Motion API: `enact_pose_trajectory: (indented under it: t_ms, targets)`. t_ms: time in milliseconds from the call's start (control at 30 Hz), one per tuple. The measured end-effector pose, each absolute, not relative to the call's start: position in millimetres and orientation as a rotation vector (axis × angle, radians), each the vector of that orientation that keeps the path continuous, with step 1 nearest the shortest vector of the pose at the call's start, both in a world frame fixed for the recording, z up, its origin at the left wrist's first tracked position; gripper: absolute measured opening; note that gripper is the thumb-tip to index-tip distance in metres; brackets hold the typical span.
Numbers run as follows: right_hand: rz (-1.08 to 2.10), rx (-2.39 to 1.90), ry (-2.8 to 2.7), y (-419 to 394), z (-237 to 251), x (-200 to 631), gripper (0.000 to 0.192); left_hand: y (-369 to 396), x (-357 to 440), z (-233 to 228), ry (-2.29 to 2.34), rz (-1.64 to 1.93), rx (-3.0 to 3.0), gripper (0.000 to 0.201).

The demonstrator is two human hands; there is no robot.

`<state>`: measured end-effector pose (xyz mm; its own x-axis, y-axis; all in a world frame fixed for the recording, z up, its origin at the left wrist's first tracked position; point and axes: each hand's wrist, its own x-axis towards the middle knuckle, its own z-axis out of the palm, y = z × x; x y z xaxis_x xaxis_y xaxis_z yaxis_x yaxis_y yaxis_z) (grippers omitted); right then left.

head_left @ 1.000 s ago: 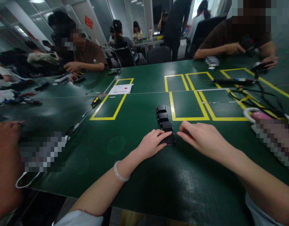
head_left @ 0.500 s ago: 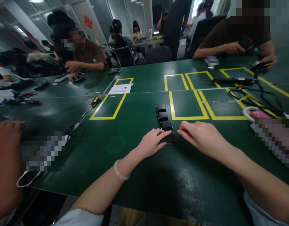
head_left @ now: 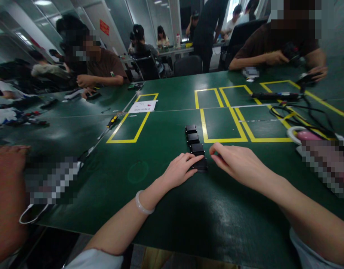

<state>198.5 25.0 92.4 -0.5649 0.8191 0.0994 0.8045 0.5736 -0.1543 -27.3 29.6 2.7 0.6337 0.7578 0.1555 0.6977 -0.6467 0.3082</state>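
Two bare hands flank the nearest of four black blocks on a green table [head_left: 160, 209].
Left hand [head_left: 180, 171] lies flat at 7 o'clock of the nearest block [head_left: 201, 164], fingers extended and loosely spread, tips resting on its left edge, gripping nothing. Right hand [head_left: 239, 164] sits at 3 o'clock of that block, fingers loosely curled, tips just beside its right side; contact cannot be confirmed. Remaining blocks [head_left: 193, 138] run in a line toward 12 o'clock. Yellow tape outlines [head_left: 224, 140] lie beyond at 1 o'clock; a screwdriver [head_left: 108, 127] lies at 10 o'clock.
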Motion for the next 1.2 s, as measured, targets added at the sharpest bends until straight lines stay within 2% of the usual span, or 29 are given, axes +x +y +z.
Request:
enact_pose_trajectory:
  t_ms: [133,267,400,533,667,767,967,1100,1200]
  targets:
    - [0.164,-1.352,-2.608,24.1,93.8,199.1,0.015,29.9,-27.3,2.7,1.197,0.392,2.643,0.051]
    - [0.104,-1.418,-2.677,24.2,94.6,198.4,0.027,29.8,-27.1,2.9,1.203,0.383,2.642,0.051]
    - [0.107,-1.370,-2.629,24.3,91.8,198.7,0.018,29.6,-27.3,2.8,1.198,0.384,2.642,0.052]
    - [0.121,-1.336,-2.590,23.9,91.8,198.8,0.020,29.3,-27.4,2.3,1.208,0.399,2.637,0.051]
    - [0.080,-1.398,-2.656,24.4,93.1,198.3,0.030,28.9,-27.2,2.6,1.210,0.396,2.632,0.051]
    - [0.111,-1.362,-2.616,24.1,92.2,198.4,0.020,28.9,-27.1,3.0,1.203,0.401,2.632,0.051]
    - [0.178,-1.370,-2.583,22.9,94.2,199.1,0.017,29.1,-27.0,2.4,1.217,0.388,2.635,0.051]
    - [0.125,-1.431,-2.642,24.9,95.1,198.8,0.025,29.2,-27.1,2.5,1.217,0.378,2.637,0.051]
    - [0.162,-1.399,-2.623,25.2,93.6,198.9,0.019,29.4,-27.1,3.0,1.208,0.374,2.641,0.052]
